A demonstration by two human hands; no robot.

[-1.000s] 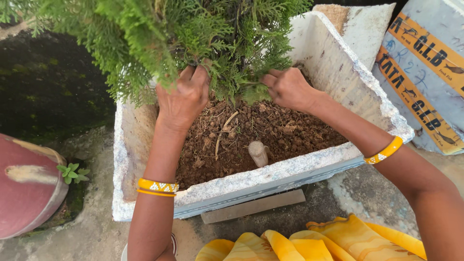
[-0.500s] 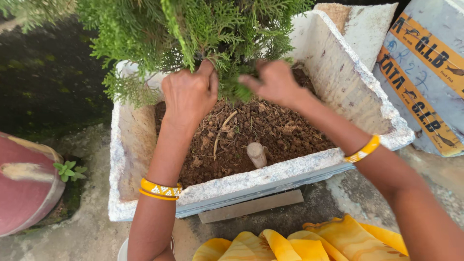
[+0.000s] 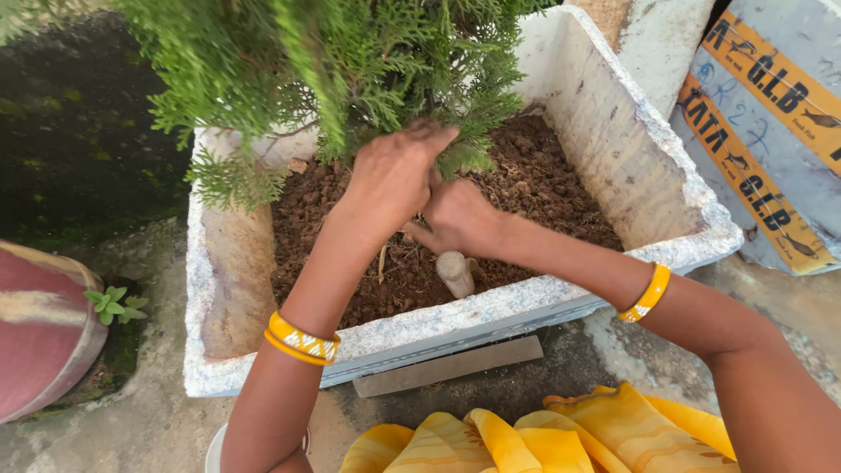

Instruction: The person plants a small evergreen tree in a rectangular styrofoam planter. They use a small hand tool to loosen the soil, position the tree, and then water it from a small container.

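Left hand (image 3: 394, 180) and right hand (image 3: 455, 219) together at frame centre, left overlapping right, both at the base of the green conifer shrub (image 3: 350, 70). Fingers curled in under the foliage — grip on the stem probable, but leaves hide it; cannot tell. Shrub rooted in brown soil (image 3: 543, 184) inside a white foam planter box (image 3: 613, 131), centre to upper right. Short pale peg (image 3: 455, 273) upright in the soil just below the hands. Yellow bangles (image 3: 302, 340) on both wrists. Reddish pot (image 3: 44, 333) at lower left — yellow cloth (image 3: 526, 438) along the bottom edge.
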